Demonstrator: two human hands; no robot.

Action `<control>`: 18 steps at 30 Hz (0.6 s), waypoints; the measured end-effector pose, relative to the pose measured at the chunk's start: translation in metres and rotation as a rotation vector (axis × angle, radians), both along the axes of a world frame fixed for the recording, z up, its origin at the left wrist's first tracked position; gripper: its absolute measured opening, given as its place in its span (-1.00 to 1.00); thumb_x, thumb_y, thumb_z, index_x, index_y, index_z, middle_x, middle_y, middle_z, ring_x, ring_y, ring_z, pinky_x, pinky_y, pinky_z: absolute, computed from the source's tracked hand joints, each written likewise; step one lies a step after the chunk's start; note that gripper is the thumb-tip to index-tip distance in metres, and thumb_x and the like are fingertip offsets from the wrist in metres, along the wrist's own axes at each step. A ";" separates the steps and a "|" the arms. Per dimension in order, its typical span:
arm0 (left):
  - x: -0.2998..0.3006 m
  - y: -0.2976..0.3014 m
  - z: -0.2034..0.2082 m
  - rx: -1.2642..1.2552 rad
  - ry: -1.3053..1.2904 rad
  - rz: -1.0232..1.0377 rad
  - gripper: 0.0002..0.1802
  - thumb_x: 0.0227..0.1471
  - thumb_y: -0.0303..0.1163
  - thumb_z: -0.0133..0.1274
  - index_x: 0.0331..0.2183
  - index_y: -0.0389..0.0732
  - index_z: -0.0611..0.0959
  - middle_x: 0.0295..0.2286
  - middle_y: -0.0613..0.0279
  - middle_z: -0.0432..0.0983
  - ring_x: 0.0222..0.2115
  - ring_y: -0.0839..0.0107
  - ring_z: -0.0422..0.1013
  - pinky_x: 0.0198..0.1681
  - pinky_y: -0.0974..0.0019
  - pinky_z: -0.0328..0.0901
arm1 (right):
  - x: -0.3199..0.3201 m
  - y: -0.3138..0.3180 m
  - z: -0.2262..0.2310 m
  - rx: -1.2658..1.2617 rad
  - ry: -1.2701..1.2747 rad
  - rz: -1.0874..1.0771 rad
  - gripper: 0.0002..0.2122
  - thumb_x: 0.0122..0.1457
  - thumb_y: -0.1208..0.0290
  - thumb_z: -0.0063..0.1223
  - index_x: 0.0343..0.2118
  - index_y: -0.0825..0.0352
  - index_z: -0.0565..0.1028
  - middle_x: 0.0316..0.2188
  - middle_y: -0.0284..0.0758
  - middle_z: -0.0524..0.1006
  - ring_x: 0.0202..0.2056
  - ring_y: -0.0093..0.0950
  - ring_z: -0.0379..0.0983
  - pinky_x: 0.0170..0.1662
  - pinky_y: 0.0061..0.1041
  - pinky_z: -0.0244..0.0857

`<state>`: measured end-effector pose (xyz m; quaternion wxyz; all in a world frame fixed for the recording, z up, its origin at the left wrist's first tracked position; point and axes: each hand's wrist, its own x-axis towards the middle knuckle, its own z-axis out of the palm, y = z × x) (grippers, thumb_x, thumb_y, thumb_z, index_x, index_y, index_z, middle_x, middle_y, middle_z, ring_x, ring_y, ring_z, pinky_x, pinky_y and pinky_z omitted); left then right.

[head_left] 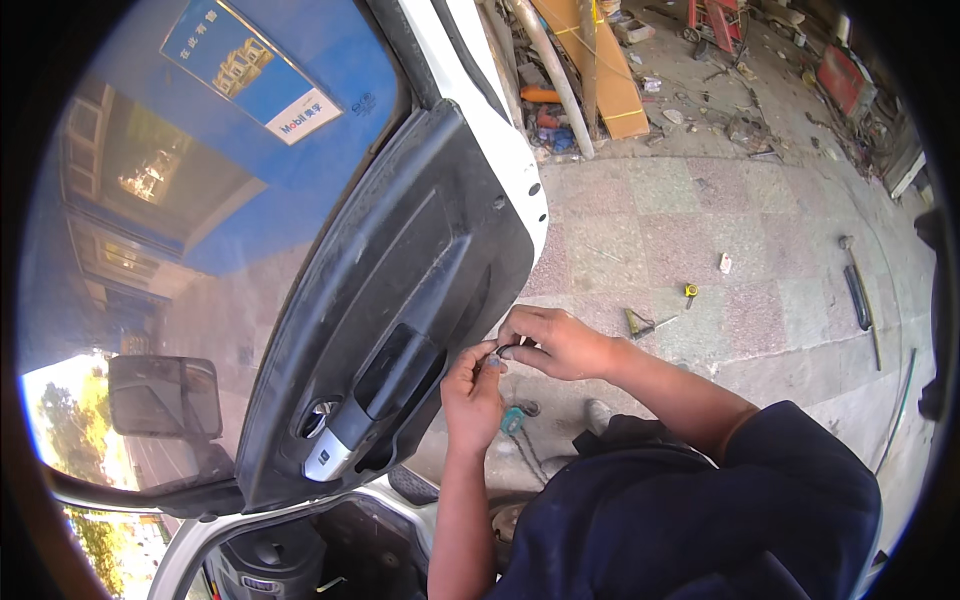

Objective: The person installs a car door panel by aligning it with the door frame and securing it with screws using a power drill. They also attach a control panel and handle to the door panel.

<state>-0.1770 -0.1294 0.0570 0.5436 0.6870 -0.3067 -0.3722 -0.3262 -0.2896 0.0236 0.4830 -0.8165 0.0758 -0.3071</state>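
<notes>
Close together beside the edge of an opened vehicle door, both my hands pinch at one small dark piece [504,350], too small to name. My left hand [472,400] comes up from below, its thumb and fingertips pressed together at the piece. From the right reaches my right hand [556,344], its fingers curled and its thumb against the same spot. Just left of them is the dark door panel [400,270], with a recessed pull, a silver inner handle [322,418] and a grey window switch plate [335,452].
On the tiled floor [690,200] lie a yellow tape measure [691,290], a green-handled tool [638,322], a small white piece [725,263] and a long hammer-like tool [857,298]. A teal tool [513,420] sits below my hands. Clutter and a cardboard sheet [610,80] stand at the far side.
</notes>
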 end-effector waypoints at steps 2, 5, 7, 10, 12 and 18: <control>0.004 -0.006 0.001 -0.050 -0.030 -0.001 -0.74 0.43 -0.55 0.14 0.09 -0.32 0.72 -0.31 0.33 0.63 -0.55 0.76 0.30 -0.55 0.52 0.18 | 0.006 -0.005 0.002 -0.002 -0.063 -0.020 -0.82 0.34 0.56 0.31 -0.03 0.33 0.63 -0.15 -0.20 0.66 -0.07 -0.12 0.67 -0.03 -0.19 0.59; 0.021 -0.010 0.002 -0.186 -0.358 0.100 -0.75 0.39 -0.56 0.23 0.06 -0.31 0.74 -0.28 0.37 0.60 -0.39 0.67 0.39 -0.33 0.50 0.33 | 0.013 -0.033 0.002 0.060 -0.054 -0.219 -0.82 0.36 0.55 0.34 -0.01 0.33 0.69 -0.17 -0.20 0.66 -0.10 -0.18 0.69 -0.04 -0.25 0.59; 0.034 -0.010 0.013 -0.282 -0.494 0.213 -0.78 0.36 -0.57 0.26 0.02 -0.31 0.77 -0.30 0.33 0.61 -0.37 0.58 0.44 -0.28 0.39 0.39 | 0.019 -0.060 0.002 0.151 -0.085 -0.407 -0.83 0.39 0.51 0.34 0.00 0.32 0.72 -0.17 -0.19 0.70 -0.13 -0.21 0.72 -0.05 -0.29 0.60; 0.070 0.000 0.018 -0.210 -0.879 0.321 -0.78 0.34 -0.59 0.23 0.00 -0.35 0.76 -0.32 0.16 0.61 -0.44 0.44 0.48 -0.36 0.29 0.40 | 0.031 -0.097 0.001 0.123 -0.144 -0.572 -0.85 0.39 0.50 0.34 -0.03 0.32 0.71 -0.15 -0.18 0.73 -0.13 -0.21 0.73 -0.05 -0.30 0.60; 0.085 0.006 0.019 -0.160 -0.966 0.380 -0.80 0.33 -0.56 0.21 -0.03 -0.34 0.75 -0.33 0.09 0.60 -0.46 0.31 0.52 -0.36 0.19 0.42 | 0.038 -0.109 0.009 0.018 -0.136 -0.594 -0.86 0.39 0.49 0.35 -0.05 0.33 0.71 -0.14 -0.19 0.74 -0.11 -0.21 0.73 -0.03 -0.29 0.60; 0.103 0.016 -0.008 -0.080 -1.102 0.358 -0.83 0.33 -0.50 0.22 -0.07 -0.27 0.75 -0.36 0.05 0.58 -0.44 0.07 0.53 -0.30 -0.01 0.43 | 0.043 -0.127 0.015 -0.182 -0.186 -0.553 -0.86 0.37 0.54 0.37 -0.05 0.33 0.72 -0.16 -0.26 0.72 -0.15 -0.33 0.72 -0.07 -0.34 0.61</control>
